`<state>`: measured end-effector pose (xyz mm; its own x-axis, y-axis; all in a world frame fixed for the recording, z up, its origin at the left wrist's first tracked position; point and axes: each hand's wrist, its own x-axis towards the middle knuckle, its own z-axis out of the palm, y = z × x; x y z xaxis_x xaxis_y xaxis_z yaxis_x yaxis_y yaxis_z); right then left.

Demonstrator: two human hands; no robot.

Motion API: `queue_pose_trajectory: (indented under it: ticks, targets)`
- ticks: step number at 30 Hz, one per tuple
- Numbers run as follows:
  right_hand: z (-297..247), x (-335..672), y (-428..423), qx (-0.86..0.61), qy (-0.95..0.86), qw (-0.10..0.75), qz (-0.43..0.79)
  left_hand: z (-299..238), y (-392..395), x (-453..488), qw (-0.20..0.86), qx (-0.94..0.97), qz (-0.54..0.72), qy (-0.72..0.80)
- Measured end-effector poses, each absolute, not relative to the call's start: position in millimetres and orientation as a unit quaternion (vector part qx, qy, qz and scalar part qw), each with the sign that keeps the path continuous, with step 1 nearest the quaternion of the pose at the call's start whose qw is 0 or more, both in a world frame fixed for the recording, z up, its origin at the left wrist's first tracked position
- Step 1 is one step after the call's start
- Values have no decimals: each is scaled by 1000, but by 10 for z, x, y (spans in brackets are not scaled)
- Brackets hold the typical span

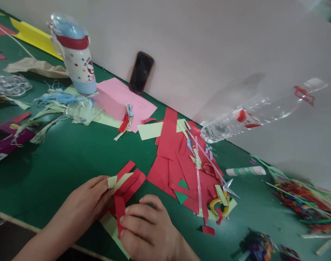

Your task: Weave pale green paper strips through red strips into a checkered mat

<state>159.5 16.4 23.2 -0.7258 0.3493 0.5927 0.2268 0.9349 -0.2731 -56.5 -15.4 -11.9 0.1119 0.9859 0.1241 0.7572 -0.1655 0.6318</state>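
Near the table's front edge, my left hand [93, 197] closes around folded red and pale green paper strips [128, 185], which fan out past its fingertips. My right hand [150, 226] presses its fingers on a red strip that hangs down from the same bundle. A pale green strip [113, 232] shows beneath, between the two hands. The parts of the strips inside my left palm are hidden. Just beyond the hands lie red paper sheets [162, 174] with a small green piece [182, 190] on top.
Yellow-handled scissors [219, 206], a glue stick [246, 171] and an upright clear bottle [252, 114] stand or lie to the right. Behind are a phone [141, 72] against the wall, pink paper [121, 98] and a drinking flask [78, 61]. A purple device [10, 139] is at left.
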Motion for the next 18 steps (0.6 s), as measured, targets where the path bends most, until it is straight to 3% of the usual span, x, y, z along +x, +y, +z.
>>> queue_pose_trajectory:
  ticks: [18]
  targets:
    - [345, 1608, 97, -130, -959, 243, 71, -142, -217, -524, 202, 713, 250, 623]
